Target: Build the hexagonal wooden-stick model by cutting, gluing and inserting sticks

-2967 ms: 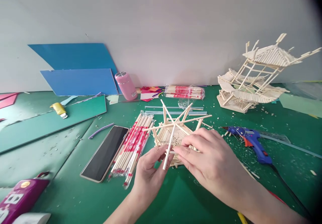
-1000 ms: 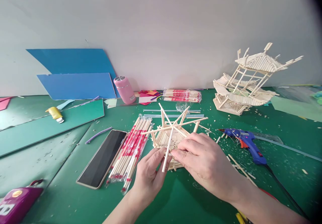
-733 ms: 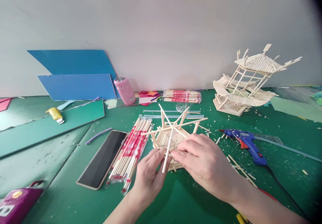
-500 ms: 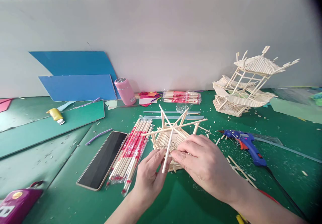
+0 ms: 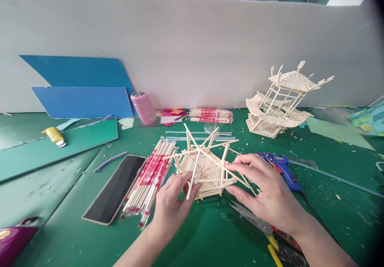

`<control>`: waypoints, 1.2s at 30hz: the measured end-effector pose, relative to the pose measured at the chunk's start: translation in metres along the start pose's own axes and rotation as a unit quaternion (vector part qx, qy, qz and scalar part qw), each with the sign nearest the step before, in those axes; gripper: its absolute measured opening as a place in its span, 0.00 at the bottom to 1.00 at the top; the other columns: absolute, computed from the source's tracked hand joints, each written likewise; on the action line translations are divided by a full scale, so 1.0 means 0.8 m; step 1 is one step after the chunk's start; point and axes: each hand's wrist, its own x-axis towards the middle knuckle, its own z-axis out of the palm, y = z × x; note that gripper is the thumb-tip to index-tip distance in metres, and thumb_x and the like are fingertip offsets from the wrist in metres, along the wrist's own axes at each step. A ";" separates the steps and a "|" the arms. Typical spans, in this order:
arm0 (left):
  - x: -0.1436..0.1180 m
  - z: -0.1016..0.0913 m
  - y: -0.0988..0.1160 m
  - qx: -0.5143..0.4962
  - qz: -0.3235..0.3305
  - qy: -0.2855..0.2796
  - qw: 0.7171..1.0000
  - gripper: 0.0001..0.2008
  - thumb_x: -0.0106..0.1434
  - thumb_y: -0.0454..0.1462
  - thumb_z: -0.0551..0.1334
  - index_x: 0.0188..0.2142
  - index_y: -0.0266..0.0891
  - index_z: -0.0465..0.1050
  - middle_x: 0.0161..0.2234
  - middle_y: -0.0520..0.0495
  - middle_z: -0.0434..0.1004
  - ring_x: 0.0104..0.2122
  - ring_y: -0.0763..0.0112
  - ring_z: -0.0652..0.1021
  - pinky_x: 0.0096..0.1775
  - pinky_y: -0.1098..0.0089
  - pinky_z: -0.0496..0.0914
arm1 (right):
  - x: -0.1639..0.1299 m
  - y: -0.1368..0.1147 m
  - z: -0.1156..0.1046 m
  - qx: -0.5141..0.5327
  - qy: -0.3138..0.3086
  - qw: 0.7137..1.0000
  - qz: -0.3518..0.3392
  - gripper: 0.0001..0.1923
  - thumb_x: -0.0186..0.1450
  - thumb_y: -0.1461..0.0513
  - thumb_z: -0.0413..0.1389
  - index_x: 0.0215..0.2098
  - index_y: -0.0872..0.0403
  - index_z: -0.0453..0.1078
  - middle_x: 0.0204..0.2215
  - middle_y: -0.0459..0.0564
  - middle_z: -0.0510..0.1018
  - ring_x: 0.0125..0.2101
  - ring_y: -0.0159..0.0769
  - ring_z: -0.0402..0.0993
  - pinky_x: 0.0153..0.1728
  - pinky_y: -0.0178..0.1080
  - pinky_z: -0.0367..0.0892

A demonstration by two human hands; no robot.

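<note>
The hexagonal stick base (image 5: pixel 204 171) on the desk (image 5: pixel 210 235) has its floor laid and spokes crossed above, walls unbuilt; left hand (image 5: pixel 172 203) pinches a spoke, right hand (image 5: pixel 267 191) spread, touching its side.

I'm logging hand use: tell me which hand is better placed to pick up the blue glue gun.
Probably the right hand. It is open beside the stick frame, and the glue gun lies just behind its fingers. The left hand pinches a frame stick on the far side.
</note>
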 end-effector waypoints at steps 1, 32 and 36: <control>0.001 0.000 0.001 0.005 0.000 0.001 1.000 0.07 0.58 0.34 0.59 0.38 0.36 0.68 0.25 0.48 0.74 0.23 0.73 0.74 0.26 0.74 0.70 | -0.007 0.003 0.002 0.001 0.013 1.000 0.012 0.16 0.58 0.62 0.56 0.45 0.53 0.66 0.39 0.52 0.68 0.41 0.37 0.66 0.41 0.41 0.65; -0.006 0.001 0.002 -0.026 -0.096 -0.020 0.995 0.12 0.57 0.36 0.60 0.41 0.34 0.70 0.28 0.46 0.77 0.26 0.70 0.76 0.29 0.72 0.71 | -0.025 0.009 0.026 0.096 0.096 0.989 0.055 0.16 0.59 0.65 0.56 0.46 0.53 0.66 0.35 0.49 0.73 0.36 0.34 0.68 0.38 0.39 0.66; -0.018 0.002 -0.004 -0.078 -0.189 -0.055 0.977 0.15 0.57 0.39 0.60 0.44 0.38 0.69 0.32 0.46 0.76 0.30 0.68 0.76 0.33 0.69 0.71 | -0.040 0.017 0.019 0.169 0.116 0.965 0.165 0.16 0.62 0.61 0.53 0.49 0.50 0.64 0.34 0.47 0.73 0.34 0.32 0.69 0.36 0.35 0.66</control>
